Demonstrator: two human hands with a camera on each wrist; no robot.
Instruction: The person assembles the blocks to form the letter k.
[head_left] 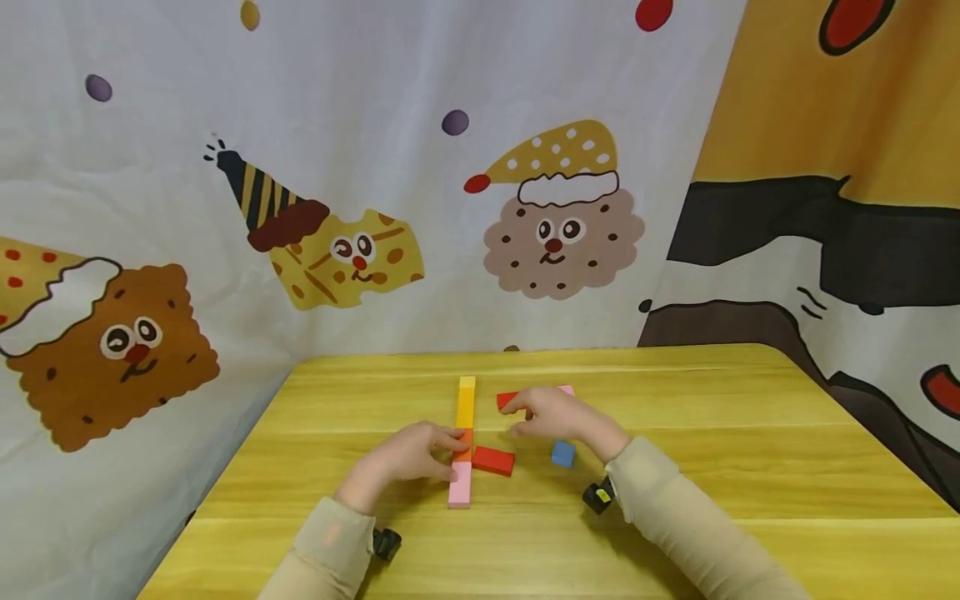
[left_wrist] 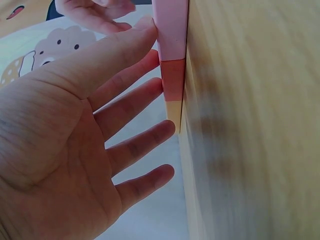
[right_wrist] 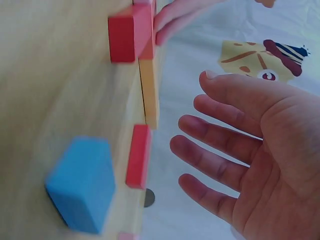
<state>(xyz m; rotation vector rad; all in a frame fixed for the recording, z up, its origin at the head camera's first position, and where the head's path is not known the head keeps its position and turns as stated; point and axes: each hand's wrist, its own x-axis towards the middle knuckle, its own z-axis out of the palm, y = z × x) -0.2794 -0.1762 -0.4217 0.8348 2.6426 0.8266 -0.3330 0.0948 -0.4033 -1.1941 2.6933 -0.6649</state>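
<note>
A straight row of blocks runs away across the table: a pink block [head_left: 460, 489] nearest, then an orange block [head_left: 463, 457], then a yellow block [head_left: 466, 410]. My left hand [head_left: 411, 454] lies along the row's left side, its thumb at the pink block and fingertips at the orange one. In the left wrist view its fingers [left_wrist: 135, 147] are spread and nearly straight. To the right, my right hand [head_left: 557, 414] hovers with relaxed fingers and holds nothing. Beyond its fingertips lies a red block [head_left: 506, 401], partly hidden by the hand.
Another red block [head_left: 493, 462] lies against the row's right side. A blue block [head_left: 563, 454] sits below my right hand, and a pink block [head_left: 567, 389] peeks out behind it. The wooden table [head_left: 675, 383] ends at a printed curtain [head_left: 420, 325].
</note>
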